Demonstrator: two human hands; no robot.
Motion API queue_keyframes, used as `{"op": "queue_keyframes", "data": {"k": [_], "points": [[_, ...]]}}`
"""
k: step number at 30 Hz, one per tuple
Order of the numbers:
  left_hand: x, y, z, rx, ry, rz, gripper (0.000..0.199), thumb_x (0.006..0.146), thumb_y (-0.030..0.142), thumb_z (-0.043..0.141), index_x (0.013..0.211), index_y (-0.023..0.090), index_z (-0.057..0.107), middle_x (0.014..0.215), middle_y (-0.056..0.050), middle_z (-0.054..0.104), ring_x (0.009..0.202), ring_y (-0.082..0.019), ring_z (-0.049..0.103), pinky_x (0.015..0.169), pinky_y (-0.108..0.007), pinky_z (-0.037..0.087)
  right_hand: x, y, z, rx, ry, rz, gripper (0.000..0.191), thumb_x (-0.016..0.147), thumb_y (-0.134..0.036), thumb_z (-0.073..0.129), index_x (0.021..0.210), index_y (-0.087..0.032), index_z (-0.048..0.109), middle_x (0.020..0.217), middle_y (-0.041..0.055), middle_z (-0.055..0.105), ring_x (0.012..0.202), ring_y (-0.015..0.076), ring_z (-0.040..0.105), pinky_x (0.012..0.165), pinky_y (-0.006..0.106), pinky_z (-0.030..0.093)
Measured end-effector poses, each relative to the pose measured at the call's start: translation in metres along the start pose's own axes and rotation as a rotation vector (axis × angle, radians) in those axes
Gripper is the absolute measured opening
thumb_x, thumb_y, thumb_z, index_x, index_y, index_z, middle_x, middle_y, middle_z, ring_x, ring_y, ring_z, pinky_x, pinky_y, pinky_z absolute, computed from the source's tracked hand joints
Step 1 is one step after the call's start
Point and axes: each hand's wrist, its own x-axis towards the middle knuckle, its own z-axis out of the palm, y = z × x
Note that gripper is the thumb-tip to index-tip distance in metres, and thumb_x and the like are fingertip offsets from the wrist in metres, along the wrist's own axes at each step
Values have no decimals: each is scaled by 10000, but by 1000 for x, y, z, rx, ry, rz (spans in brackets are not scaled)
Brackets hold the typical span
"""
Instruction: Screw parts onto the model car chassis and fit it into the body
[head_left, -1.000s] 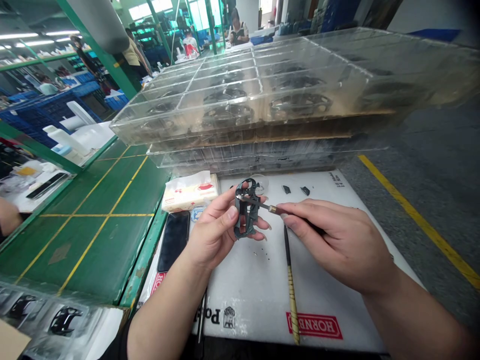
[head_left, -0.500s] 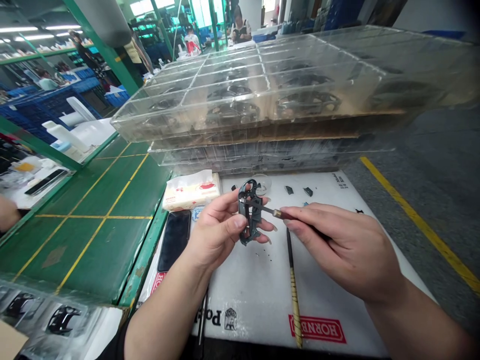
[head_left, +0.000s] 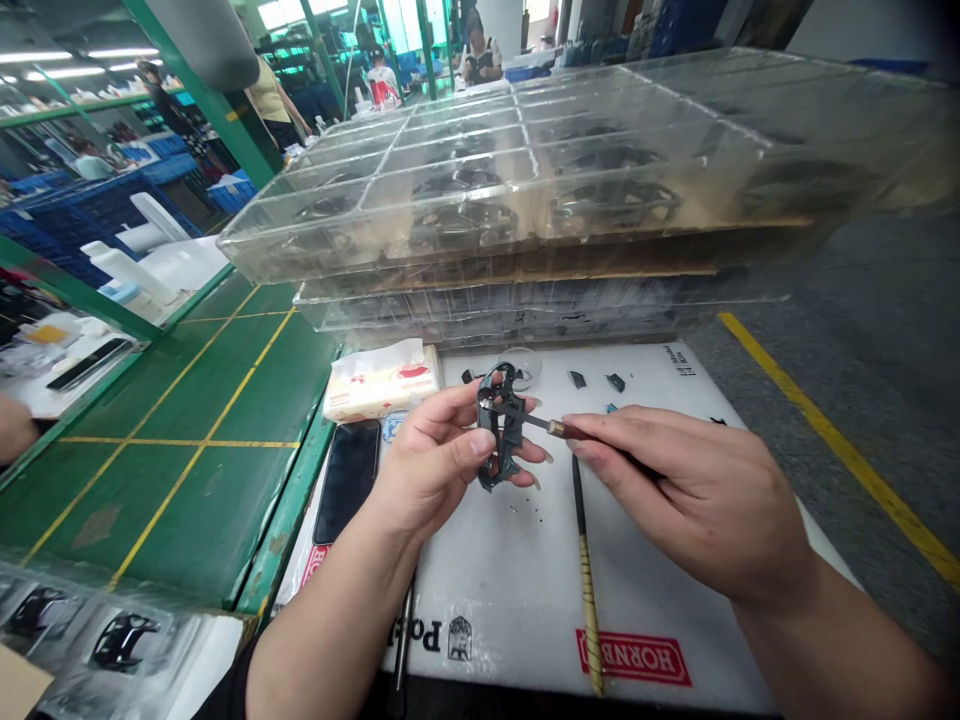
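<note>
My left hand pinches a dark grey toy car body shell between thumb and fingers, with its open window frames showing. My right hand is closed round the brown handle of a thin flat-bladed tool. The metal blade reaches left across the shell, and its tip meets the shell's upper left part. Whether that tip is a file or a knife edge I cannot make out. Below my right fingers lies a long thin tool with a yellow wrapped handle on the white mat.
Stacked clear plastic trays with dark shells inside stand behind the mat. A tissue pack and a phone lie at the left. Small dark pieces rest at the back. A green bench runs alongside; people are farther off.
Both hands, the car shell and the blade stay nearly in place. The view shifts slightly, and a person in yellow in the background comes more into sight.
</note>
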Motion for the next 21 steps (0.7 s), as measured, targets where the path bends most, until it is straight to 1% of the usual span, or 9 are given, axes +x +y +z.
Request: {"op": "queue_keyframes", "data": {"k": [7,10,14,21], "points": [[-1,0,-3,9,-7,-12,428,987,286,981,1383,257,822,1394,-145,874,1037,-341,924,815,-444,794,1,1,0,18,10,5,213,1149,-172,732,1259,-272,884,1074,29,925,865,227,893,831,344,751],[-1,0,-3,19,-2,-12,439,984,305,987,1387,258,821,1406,-149,870,1036,-345,922,816,-451,791,1,1,1,14,-2,4,214,1154,-164,722,1258,-265,879,1066,20,926,856,216,891,849,333,753],[-1,0,-2,18,5,-9,429,975,296,995,1370,248,834,1390,-141,874,1031,-338,921,813,-438,790,1,1,1,17,6,-4,175,1159,-172,733,1246,-235,871,1086,43,926,883,217,890,856,328,748],[0,1,-2,29,2,-12,425,992,310,980,1388,264,834,1424,-148,866,1042,-331,922,825,-424,790,0,2,2,33,-19,10,194,1163,-159,718,1257,-251,861,1122,34,929,934,221,901,873,329,750]]}}
